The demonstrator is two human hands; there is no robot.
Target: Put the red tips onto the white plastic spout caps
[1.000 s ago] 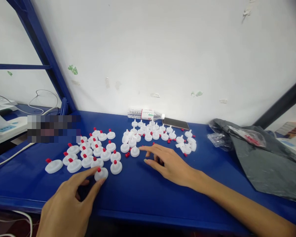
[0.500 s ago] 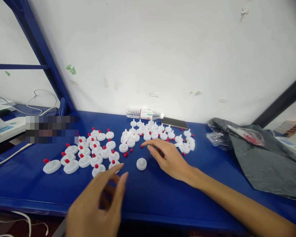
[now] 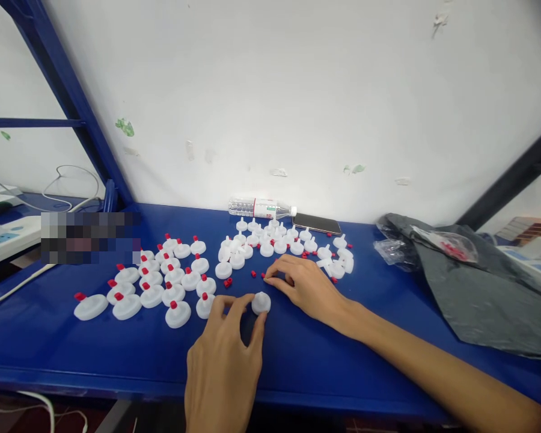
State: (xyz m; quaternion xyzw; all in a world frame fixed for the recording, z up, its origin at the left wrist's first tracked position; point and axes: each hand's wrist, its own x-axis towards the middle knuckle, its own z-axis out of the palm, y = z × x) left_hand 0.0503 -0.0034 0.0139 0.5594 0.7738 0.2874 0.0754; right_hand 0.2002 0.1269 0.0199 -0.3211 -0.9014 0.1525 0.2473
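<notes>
Left grip (image 3: pixel 225 355) moved right, around white piece (image 3: pixel 262 304).

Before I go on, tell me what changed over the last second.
The left hand let go of a capped disc and moved right, now gripping an uncapped disc that has come closer. The right hand went from that disc to a red cap. Bottle and phone stayed put.

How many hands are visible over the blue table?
2. The left hand has finger and thumb on either side of an uncapped white piece; the right hand is farther back, fingertips at a small red cap. The pixelated patch at left might hide others.
</notes>
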